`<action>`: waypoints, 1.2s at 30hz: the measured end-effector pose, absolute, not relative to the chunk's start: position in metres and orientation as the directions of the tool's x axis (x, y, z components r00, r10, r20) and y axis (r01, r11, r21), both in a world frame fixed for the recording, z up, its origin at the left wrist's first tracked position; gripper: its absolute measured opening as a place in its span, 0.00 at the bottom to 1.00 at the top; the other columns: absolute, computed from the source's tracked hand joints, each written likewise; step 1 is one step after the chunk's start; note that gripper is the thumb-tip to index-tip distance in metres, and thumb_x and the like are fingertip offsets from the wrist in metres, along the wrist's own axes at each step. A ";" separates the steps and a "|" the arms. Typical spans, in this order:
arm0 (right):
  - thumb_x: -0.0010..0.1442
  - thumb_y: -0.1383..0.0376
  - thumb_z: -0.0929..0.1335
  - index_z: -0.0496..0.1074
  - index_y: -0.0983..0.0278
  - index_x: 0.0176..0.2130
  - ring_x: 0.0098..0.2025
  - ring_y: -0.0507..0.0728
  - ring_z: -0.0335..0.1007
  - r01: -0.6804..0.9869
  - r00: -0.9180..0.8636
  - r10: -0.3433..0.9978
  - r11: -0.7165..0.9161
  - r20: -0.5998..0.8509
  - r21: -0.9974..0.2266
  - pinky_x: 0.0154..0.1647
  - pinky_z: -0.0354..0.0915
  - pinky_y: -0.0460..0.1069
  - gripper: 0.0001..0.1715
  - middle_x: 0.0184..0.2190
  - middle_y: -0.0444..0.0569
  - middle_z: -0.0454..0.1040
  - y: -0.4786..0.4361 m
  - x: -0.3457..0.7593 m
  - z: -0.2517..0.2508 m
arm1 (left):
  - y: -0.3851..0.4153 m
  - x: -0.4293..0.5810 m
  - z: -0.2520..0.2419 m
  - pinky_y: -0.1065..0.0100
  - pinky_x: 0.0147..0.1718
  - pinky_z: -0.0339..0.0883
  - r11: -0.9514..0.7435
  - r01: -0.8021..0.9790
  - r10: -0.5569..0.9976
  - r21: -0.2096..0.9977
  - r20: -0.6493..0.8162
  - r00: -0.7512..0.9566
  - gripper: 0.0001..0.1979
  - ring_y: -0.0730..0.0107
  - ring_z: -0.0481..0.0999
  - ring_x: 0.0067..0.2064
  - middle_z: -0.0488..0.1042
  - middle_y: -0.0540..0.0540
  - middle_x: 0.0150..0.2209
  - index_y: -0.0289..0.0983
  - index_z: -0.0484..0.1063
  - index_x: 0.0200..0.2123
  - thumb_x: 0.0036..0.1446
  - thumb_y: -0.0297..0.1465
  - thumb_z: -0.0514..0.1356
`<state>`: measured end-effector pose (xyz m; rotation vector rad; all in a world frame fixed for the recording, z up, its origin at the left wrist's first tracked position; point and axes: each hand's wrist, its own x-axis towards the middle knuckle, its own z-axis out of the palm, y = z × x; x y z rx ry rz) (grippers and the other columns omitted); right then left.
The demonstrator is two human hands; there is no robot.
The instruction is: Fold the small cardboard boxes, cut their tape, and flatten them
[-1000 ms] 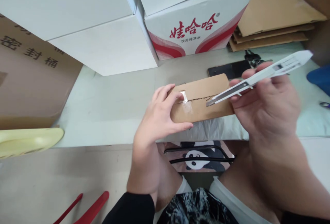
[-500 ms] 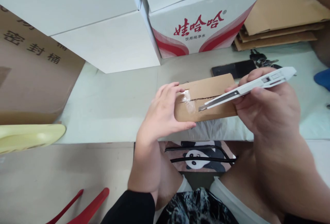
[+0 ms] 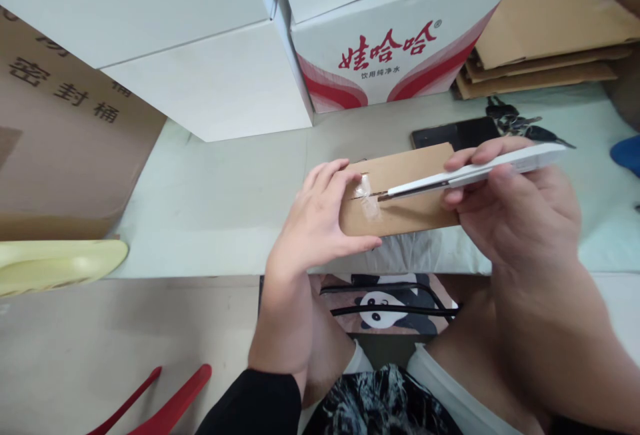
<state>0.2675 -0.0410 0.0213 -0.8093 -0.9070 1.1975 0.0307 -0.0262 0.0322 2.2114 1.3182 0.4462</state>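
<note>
A small brown cardboard box [image 3: 415,218] lies on the pale covered table, its top seam running lengthwise. Clear tape [image 3: 369,205] crosses the seam near the left end. My left hand [image 3: 320,215] grips that end, thumb along the near side and fingers over the far side. In my right hand [image 3: 515,188] is a white utility knife [image 3: 470,173], closed between thumb and fingers. Its blade tip is at the seam, right beside the tape; how deep it sits I cannot tell.
Behind the box lie a black phone [image 3: 455,133] and a bunch of keys [image 3: 515,121]. White cartons [image 3: 215,81], a red-and-white water carton [image 3: 385,61] and flattened cardboard [image 3: 555,21] line the back. At left are a large brown carton [image 3: 60,155] and a yellow object [image 3: 60,263].
My right hand has turned the knife onto its edge and brought the blade tip up and left to the seam by the tape. The left hand and box have barely moved.
</note>
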 end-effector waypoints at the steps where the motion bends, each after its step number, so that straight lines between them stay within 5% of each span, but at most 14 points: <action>1: 0.57 0.58 0.79 0.79 0.60 0.36 0.24 0.47 0.75 -0.419 0.109 0.983 0.183 0.151 -0.890 0.27 0.73 0.40 0.11 0.33 0.44 0.82 -0.042 0.268 0.021 | -0.026 0.031 0.032 0.40 0.71 0.56 -0.389 0.714 0.882 0.582 0.013 0.471 0.45 0.39 0.58 0.73 0.62 0.32 0.69 0.39 0.66 0.60 0.42 0.51 0.76; 12: 0.65 0.59 0.74 0.80 0.55 0.44 0.35 0.49 0.83 -0.211 -0.044 0.981 0.178 0.191 -0.961 0.42 0.80 0.44 0.06 0.45 0.43 0.85 -0.051 0.271 0.018 | -0.026 0.030 0.033 0.41 0.71 0.56 -0.390 0.724 0.882 0.568 0.005 0.471 0.46 0.41 0.58 0.73 0.62 0.31 0.69 0.38 0.67 0.60 0.43 0.52 0.76; 27: 0.61 0.54 0.76 0.80 0.56 0.39 0.35 0.54 0.83 -0.126 0.020 0.992 0.125 0.124 -0.984 0.39 0.81 0.49 0.10 0.41 0.47 0.85 -0.058 0.264 0.026 | -0.026 0.030 0.032 0.41 0.71 0.56 -0.388 0.720 0.884 0.576 0.011 0.468 0.45 0.40 0.58 0.73 0.62 0.33 0.70 0.40 0.67 0.60 0.44 0.52 0.76; 36: 0.63 0.57 0.75 0.77 0.56 0.38 0.32 0.50 0.82 -0.103 0.014 0.990 0.138 0.138 -0.985 0.36 0.79 0.44 0.07 0.38 0.42 0.85 -0.056 0.262 0.025 | -0.026 0.031 0.033 0.41 0.71 0.56 -0.380 0.721 0.887 0.580 0.007 0.462 0.44 0.40 0.58 0.73 0.62 0.33 0.70 0.41 0.67 0.60 0.43 0.51 0.76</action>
